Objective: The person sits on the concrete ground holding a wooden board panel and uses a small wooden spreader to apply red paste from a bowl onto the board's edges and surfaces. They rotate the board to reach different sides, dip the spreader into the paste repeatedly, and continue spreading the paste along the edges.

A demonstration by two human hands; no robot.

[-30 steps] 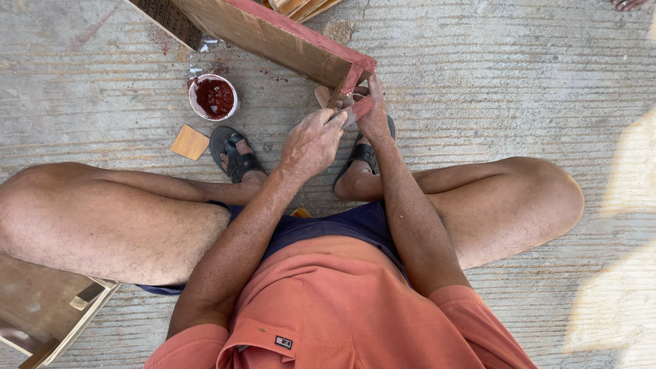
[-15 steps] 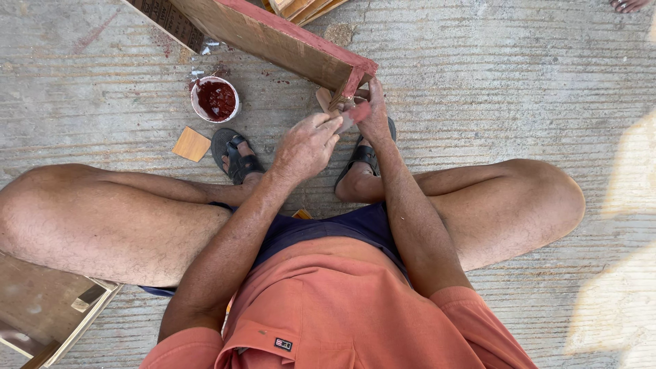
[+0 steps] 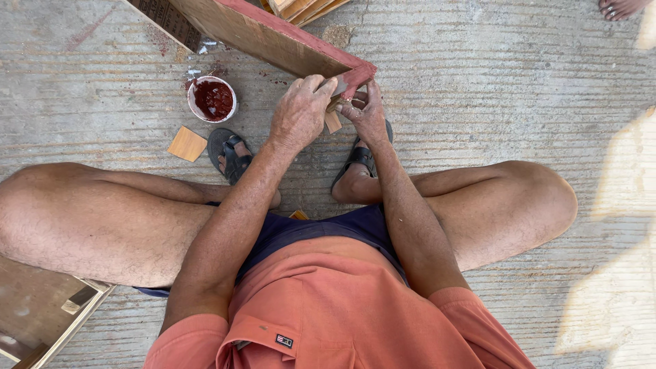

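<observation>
Grooved grey concrete floor (image 3: 478,75), sunlit, seen from above a seated person with knees spread wide. Lower left: corner of a pale wooden frame (image 3: 41,321), cut off by the edge. Upper left: small white cup (image 3: 212,99) holding dark red paste, with a square tan wooden chip (image 3: 187,143) just below it on the floor. Beside these, a dark sandal (image 3: 231,156) on one foot. Centre top: long wooden board (image 3: 273,34) with a red-coated edge, running diagonally and ending at a corner between the hands; its upper end is out of view. Left hand (image 3: 301,113), arm extended forward, knuckles up, fingers curled closed over a small flat tool at the board's corner; the tool is mostly hidden and its kind cannot be told. Right hand (image 3: 369,116), wrist bent, fingers pinching the red corner from the other side, touching the left hand. A small tan wooden piece (image 3: 333,121) shows beneath the hands. Foreground: orange shirt (image 3: 328,321) with a small dark rectangular label at its hem. Top right corner: another person's bare toes (image 3: 618,7), cropped.
</observation>
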